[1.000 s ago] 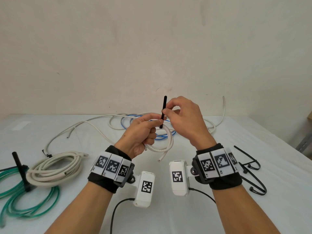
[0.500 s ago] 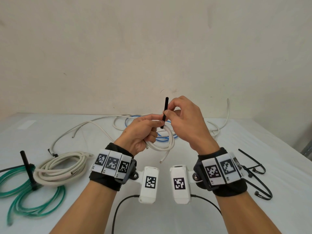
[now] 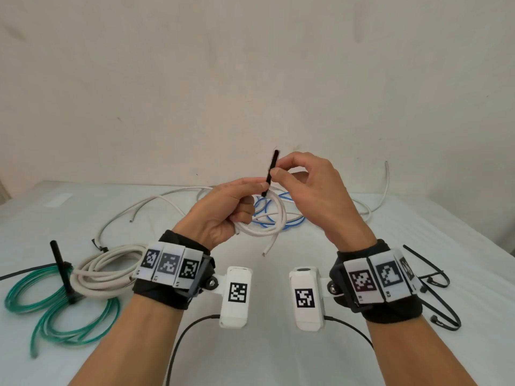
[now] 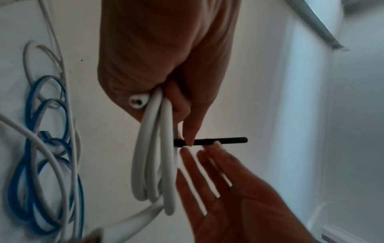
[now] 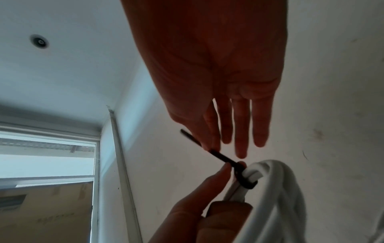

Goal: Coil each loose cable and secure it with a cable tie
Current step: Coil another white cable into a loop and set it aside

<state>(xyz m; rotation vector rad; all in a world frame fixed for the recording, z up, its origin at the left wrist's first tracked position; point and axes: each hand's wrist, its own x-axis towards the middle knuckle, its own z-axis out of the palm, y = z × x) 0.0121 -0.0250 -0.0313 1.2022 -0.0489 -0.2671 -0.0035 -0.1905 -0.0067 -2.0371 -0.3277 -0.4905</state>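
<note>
Right wrist view shows cable tie (image 5: 245,179) encircling coil (image 5: 276,185).

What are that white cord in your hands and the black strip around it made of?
White cable: looks like smooth, matte plastic sheathing; its cut end shows a red and a dark core inside, probably insulated wires. Black cable tie: seems a thin, stiff plastic strip, possibly nylon, since its free tail stands straight.

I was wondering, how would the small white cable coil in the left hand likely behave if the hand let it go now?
The white cable coil would probably spring open somewhat: its loops look stiff and rounded, and the black cable tie looks looped round it, though whether it is cinched is unclear. It seems light, since the left hand holds it easily. Its free end juts out rather than drooping, suggesting springy stiffness.
</note>
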